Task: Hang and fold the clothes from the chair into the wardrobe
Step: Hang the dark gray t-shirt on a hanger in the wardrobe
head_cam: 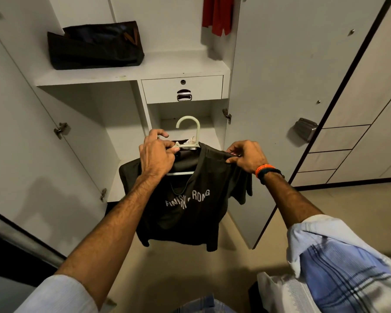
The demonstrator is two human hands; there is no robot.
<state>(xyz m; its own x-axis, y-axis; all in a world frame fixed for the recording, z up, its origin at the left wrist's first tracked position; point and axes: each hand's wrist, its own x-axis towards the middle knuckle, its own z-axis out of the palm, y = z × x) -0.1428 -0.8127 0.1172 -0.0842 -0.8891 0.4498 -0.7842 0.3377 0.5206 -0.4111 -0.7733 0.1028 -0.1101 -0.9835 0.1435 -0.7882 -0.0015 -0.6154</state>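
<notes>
At centre frame, before the open wardrobe (131, 71), a black T-shirt (190, 199) hangs on a pale hanger (190, 132). Left hand (156, 154) pinches the hanger's neck; right hand (248, 157), at three o'clock, pinches the shirt's shoulder. A red garment (217, 14) hangs at twelve.
</notes>
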